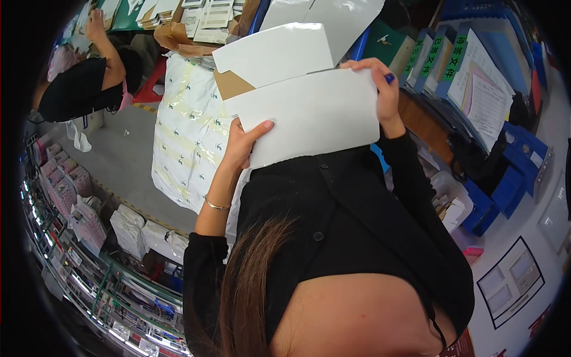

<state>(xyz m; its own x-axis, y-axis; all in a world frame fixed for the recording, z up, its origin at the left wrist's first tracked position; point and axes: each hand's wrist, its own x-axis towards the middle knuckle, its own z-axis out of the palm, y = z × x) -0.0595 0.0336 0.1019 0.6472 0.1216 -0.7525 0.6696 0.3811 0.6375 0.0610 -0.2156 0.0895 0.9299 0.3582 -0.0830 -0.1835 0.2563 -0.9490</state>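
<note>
Across my front lies a white cardboard box (315, 119), its flap (279, 56) raised at the far side and a strip of brown inner board showing on the left. My left hand (242, 143) grips the near left corner, thumb flat on the white face and fingers hidden underneath. At the far right corner my right hand (380, 86) is closed round the edge. A blue pen (389, 78) pokes out between its fingers; most of it is hidden.
More white board (351, 18) lies beyond the box. A large white wrapped bundle (184, 137) stands at left, below stacked cards (214, 21). Blue file binders (458, 77) line the right. Another person (83, 86) works at far left; white bags (128, 229) rest along the aisle.
</note>
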